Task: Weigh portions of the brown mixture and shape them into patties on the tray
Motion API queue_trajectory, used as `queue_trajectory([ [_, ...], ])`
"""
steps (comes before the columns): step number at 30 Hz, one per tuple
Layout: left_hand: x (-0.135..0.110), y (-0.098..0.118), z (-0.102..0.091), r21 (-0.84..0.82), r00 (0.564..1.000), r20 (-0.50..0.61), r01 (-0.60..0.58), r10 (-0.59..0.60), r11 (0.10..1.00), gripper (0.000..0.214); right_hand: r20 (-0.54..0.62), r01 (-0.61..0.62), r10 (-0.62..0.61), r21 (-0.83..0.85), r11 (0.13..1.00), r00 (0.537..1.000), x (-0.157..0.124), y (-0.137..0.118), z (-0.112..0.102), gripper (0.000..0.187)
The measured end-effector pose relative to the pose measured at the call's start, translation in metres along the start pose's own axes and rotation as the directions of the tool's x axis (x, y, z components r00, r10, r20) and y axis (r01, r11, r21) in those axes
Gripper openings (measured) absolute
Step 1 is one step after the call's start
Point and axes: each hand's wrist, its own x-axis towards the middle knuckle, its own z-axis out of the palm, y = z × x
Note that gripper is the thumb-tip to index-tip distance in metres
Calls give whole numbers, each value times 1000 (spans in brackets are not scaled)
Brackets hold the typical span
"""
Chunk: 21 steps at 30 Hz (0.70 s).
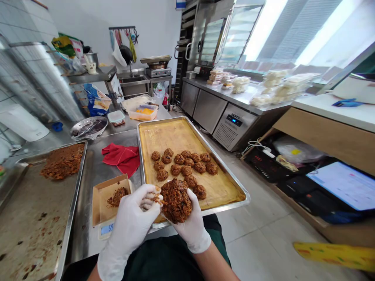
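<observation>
A large, coarse lump of brown sticky dough rests in my right hand, whose gloved fingers wrap round its side and underside. My left hand, also in a white glove, is at the lump's left side, its fingers curled and pinched on a small bit of dough, with crumbs stuck to the fingertips. Beneath it, a cardboard box holds a small dough piece and sits on a digital scale whose display is partly covered. Several round dough balls lie on a lined baking tray just beyond.
At the left, a second metal tray carries a big dough mass. A red cloth lies between the trays. Behind are a film-covered bowl and a plastic tub. A steel counter runs along the right.
</observation>
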Motion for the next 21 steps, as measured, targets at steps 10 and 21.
queue_trajectory([
  [10,-13,12,2,387,966,87,-257,242,885,24,2,42,-42,-17,999,999,0,2,-2,37],
  [21,-7,18,29,625,950,172,-309,259,717,17,60,6,-7,14,1000,998,-2,3,-1,31],
])
